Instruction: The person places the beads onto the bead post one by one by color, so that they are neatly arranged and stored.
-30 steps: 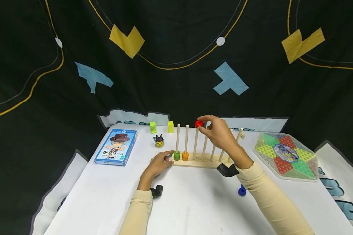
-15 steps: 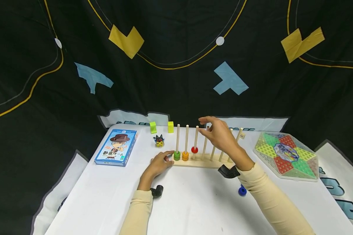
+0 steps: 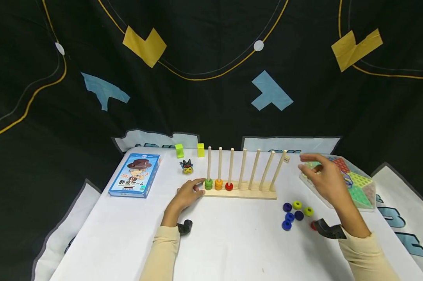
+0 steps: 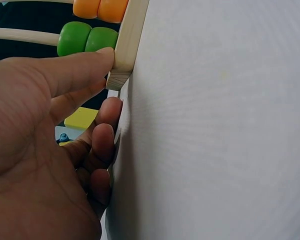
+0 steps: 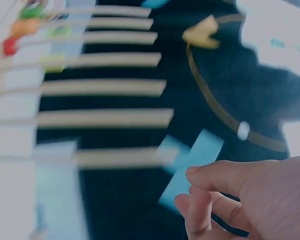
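A wooden peg stand (image 3: 240,194) has a row of upright pegs. Two green beads (image 3: 208,184) sit on its leftmost peg, two orange beads (image 3: 218,184) on the second, and one red bead (image 3: 229,186) on the third. My left hand (image 3: 187,195) grips the stand's left end between thumb and fingers; the left wrist view has the thumb (image 4: 85,67) at the end of the base, beside the green beads. Off to the right my right hand (image 3: 325,179) is raised with loosely bent fingers and nothing in them, overlapping the star-patterned game box (image 3: 362,195).
Loose beads lie right of the stand: yellow-green (image 3: 308,211), dark purple (image 3: 298,215), blue (image 3: 286,225), and a red one (image 3: 313,225) partly behind the wrist camera. A blue card-game box (image 3: 134,175), a small figure (image 3: 187,167) and yellow-green blocks (image 3: 200,150) stand at back left.
The red bead has dropped from my right hand down the third peg to the base. My right hand has let go and moved right, uncovering the loose beads. The left hand keeps its hold.
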Demonstrator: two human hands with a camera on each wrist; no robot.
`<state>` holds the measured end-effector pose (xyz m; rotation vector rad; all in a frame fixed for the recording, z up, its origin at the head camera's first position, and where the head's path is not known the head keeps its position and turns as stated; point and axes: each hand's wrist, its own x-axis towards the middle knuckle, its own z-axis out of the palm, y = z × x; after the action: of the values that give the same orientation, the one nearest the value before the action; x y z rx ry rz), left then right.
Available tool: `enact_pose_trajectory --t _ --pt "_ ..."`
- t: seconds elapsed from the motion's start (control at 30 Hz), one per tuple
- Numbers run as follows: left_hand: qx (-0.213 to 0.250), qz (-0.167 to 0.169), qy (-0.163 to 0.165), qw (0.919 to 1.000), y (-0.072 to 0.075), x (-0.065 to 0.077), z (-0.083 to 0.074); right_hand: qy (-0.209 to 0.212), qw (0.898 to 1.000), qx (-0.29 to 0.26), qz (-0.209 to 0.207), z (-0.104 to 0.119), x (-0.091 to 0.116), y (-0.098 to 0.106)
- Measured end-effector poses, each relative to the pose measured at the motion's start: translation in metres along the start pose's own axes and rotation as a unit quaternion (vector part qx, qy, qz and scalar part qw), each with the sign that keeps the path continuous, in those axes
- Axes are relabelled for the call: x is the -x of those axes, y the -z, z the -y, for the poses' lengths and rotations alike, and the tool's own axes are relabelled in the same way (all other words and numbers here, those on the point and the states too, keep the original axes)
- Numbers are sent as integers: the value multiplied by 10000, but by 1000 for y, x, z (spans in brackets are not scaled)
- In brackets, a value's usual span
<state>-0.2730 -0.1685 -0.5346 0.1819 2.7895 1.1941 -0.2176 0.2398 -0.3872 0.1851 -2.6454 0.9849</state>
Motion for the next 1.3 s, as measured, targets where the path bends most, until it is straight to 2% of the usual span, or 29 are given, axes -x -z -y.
enact_pose_trajectory --t 0.1,0.2,0.37,0.43,0.53,0.8,0.9,1.0,1.13,1.23,1.3 --pt "37 -14 108 9999 2 1 3 -495 9986 75 184 -35 25 -1" --pt "94 -24 206 9997 5 2 4 -963 9940 65 515 -66 51 -11" --pt "199 -52 241 9995 6 5 5 -1800 9766 65 1173 -100 83 -30" --pt "222 -70 218 9995 6 6 5 -2057 9689 121 1367 -106 90 -35" --pt "201 -76 158 9996 4 7 6 -2207 9634 230 1506 -109 97 -41" --pt "40 -102 114 9999 0 6 7 -2193 9638 455 1449 -113 107 -48" --pt "-47 -68 71 9999 1 5 6 -2310 9606 469 1473 -110 104 -45" --pt "-95 -66 25 9999 2 4 4 -1984 9707 433 1288 -95 91 -37" --pt "-82 -117 -10 9999 2 4 2 -941 9933 339 584 -51 56 -22" --pt "-69 -81 -33 9999 1 3 1 -268 9994 226 41 -11 25 -15" --pt "-63 -41 -67 9999 0 2 1 81 9998 111 -153 15 5 -12"
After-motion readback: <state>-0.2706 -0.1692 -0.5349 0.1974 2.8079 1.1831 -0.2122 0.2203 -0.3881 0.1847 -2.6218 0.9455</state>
